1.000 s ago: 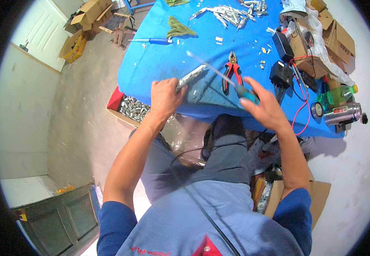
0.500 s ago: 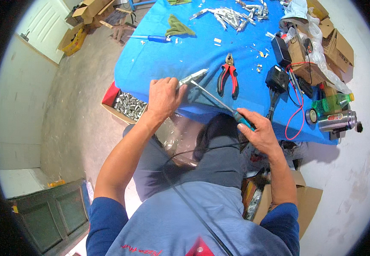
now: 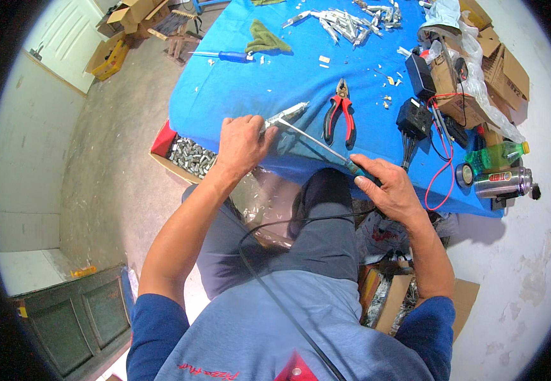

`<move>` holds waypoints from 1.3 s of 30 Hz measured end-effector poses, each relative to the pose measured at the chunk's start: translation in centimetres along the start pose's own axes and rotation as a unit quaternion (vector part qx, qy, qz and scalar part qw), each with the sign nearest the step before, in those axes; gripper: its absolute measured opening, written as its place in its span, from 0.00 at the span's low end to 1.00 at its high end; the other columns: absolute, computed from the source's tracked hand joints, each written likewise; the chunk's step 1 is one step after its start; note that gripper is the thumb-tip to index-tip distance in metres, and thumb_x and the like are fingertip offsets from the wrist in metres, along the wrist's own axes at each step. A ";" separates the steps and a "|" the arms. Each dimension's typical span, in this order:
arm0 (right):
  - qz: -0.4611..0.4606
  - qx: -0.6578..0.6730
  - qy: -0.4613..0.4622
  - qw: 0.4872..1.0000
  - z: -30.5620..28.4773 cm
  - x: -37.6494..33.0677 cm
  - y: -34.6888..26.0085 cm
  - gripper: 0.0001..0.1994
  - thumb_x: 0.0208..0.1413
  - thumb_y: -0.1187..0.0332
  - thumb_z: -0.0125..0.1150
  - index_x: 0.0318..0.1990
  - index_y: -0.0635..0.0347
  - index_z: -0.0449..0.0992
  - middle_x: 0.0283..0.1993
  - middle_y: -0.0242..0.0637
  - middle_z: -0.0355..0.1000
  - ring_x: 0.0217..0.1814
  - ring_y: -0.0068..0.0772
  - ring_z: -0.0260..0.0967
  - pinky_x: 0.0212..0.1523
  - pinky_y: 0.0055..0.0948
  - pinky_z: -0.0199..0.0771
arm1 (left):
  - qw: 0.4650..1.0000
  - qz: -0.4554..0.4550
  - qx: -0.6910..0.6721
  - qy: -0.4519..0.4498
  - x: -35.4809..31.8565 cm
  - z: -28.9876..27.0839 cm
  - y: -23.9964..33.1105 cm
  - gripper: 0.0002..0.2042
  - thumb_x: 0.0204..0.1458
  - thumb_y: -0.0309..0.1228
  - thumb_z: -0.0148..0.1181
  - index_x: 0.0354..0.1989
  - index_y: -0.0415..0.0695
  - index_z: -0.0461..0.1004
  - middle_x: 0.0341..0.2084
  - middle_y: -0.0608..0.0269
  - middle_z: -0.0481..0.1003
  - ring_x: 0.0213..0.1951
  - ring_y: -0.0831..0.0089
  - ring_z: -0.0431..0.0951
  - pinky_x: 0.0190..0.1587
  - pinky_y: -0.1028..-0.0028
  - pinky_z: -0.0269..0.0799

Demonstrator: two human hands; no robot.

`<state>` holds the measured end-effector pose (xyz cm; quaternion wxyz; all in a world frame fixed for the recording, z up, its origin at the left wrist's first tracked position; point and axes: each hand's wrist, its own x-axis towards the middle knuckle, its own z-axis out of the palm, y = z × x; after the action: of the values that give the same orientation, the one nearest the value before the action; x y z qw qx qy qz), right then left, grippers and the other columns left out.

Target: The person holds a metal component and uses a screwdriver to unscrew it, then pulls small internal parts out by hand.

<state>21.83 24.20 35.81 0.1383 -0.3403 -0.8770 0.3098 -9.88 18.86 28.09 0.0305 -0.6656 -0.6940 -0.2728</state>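
Observation:
My left hand is closed round a slim silver-white metal piece, which points away to the upper right at the table's near edge. My right hand grips a screwdriver by its teal handle. The long thin shaft slants up to the left, and its tip meets the metal piece close to my left fingers. Beyond the shaft lie pliers with red and black handles, jaws pointing away from me. My fingers hide the near end of the metal piece.
A blue-covered table bears a pile of similar metal pieces, a green cloth and a blue-handled screwdriver. Black adapters, a green bottle and a thermos stand right. A box of small metal parts sits left.
My right hand and the screwdriver handle have shifted slightly right and the shaft tip slightly left along the metal piece. My left hand keeps its hold, nearly still.

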 end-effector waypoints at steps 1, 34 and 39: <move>-0.002 0.002 0.000 1.000 -0.1 0.1 0.2 0.20 0.58 0.66 0.61 0.59 0.55 0.73 0.39 0.46 0.74 0.41 0.48 0.73 0.44 0.38 0.72 | 1.000 -0.002 0.000 -0.001 0.0 0.1 -0.1 0.16 0.56 0.42 0.59 0.26 0.42 0.71 0.23 0.52 0.72 0.30 0.52 0.72 0.37 0.59 0.60; -0.038 0.002 -0.140 0.989 -6.3 6.2 0.2 0.21 0.55 0.67 0.63 0.58 0.53 0.75 0.24 0.37 0.69 0.23 0.26 0.63 0.28 0.31 0.66 | 1.000 -0.004 0.004 0.029 0.4 0.6 -0.2 0.19 0.47 0.46 0.67 0.17 0.44 0.71 0.16 0.56 0.72 0.23 0.55 0.73 0.34 0.61 0.61; 0.197 0.211 -0.212 0.933 -7.2 7.2 0.8 0.21 0.58 0.63 0.63 0.59 0.53 0.75 0.24 0.24 0.68 0.20 0.14 0.56 0.19 0.19 0.55 | 0.999 -0.012 0.006 0.037 0.6 0.9 -0.2 0.20 0.46 0.46 0.67 0.15 0.44 0.71 0.15 0.57 0.72 0.22 0.55 0.73 0.33 0.61 0.62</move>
<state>20.26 32.85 41.05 -0.0463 -0.3955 -0.7154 0.5741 -9.82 19.78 27.49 0.0568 -0.6463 -0.7023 -0.2929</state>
